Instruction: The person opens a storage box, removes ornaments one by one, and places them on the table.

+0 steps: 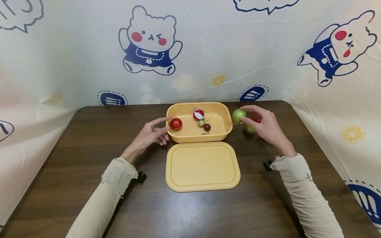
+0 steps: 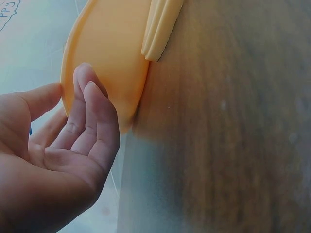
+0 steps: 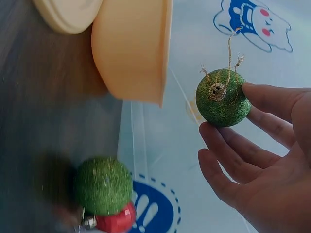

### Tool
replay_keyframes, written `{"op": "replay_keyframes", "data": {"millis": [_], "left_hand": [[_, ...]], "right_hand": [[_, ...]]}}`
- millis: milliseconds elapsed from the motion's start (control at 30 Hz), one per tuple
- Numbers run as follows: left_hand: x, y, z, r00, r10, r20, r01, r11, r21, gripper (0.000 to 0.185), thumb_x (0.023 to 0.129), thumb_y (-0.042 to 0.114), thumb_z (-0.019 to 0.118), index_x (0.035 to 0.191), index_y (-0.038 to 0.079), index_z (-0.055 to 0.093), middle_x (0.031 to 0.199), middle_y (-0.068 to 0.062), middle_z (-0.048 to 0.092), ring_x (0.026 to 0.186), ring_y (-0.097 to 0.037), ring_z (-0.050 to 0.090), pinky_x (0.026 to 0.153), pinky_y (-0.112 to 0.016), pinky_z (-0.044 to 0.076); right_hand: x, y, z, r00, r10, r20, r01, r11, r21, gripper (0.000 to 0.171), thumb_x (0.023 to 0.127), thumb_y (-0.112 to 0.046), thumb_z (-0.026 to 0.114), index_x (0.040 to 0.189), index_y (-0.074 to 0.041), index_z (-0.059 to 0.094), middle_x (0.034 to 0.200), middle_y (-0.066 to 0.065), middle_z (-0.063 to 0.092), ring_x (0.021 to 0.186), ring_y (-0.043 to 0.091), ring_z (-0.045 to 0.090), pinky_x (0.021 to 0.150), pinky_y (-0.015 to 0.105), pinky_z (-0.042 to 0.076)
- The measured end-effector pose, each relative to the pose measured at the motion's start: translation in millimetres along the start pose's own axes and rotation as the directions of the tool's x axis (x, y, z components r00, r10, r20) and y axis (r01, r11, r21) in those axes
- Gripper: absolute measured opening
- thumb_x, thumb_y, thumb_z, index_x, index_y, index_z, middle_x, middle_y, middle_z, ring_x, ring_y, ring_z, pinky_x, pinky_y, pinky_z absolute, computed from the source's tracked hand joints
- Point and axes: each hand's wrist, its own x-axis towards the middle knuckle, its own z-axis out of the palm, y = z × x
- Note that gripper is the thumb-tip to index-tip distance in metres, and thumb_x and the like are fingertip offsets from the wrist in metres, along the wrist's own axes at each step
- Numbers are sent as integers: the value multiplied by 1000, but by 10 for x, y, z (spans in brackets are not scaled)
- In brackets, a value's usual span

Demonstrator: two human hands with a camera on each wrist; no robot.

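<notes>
The green glitter ball (image 1: 238, 115) sits pinched between the fingertips of the right hand (image 1: 265, 127), lifted just beside the right rim of the yellow tub (image 1: 220, 130); in the right wrist view its gold hanging loop sticks up from the cap. The left hand (image 1: 150, 135) holds nothing, fingers relaxed and straight, resting against the tub's left wall, with a shiny red ball (image 1: 176, 124) just inside the rim by its fingertips.

The tub holds four balls: the shiny red one, a red-and-white one (image 1: 198, 114), a small pale one (image 1: 201, 123) and a small dark red one (image 1: 207, 127). Outside it, behind the right hand, lie a second green glitter ball (image 1: 250, 130) and a small red ball (image 3: 116, 219), touching each other on the bench (image 1: 89, 138). That makes two green balls in all. One flat yellow lid (image 1: 203, 166) lies on the bench just in front of the tub.
</notes>
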Motion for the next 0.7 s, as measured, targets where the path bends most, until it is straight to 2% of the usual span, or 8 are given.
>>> {"op": "replay_keyframes", "data": {"millis": [333,533,700], "left_hand": [[-10,1,3,1000,9,-1,-9,1000,-7,54,100,29,62,150,19,45,81,-21,67,63,-21,64,61,-38,60],[-11,-2,6,1000,12,5,-12,1000,-12,55,100,29,62,150,18,44,81,-21,67,63,-21,65,62,-39,60],[-8,-1,2,1000,11,3,-11,1000,-5,55,99,30,63,150,19,45,83,-24,67,63,-22,65,62,-39,60]], "right_hand": [[-32,120,-306,995,5,-96,-10,998,-57,36,93,-20,72,127,-12,66,119,10,69,103,22,66,83,8,47],[-84,246,-403,994,30,-107,-39,996,-83,35,93,-22,72,126,-12,66,117,10,68,99,13,64,83,8,47],[-122,393,-457,991,75,-108,-85,992,-89,34,94,-24,72,126,-13,67,119,11,68,99,12,64,83,8,47]]}}
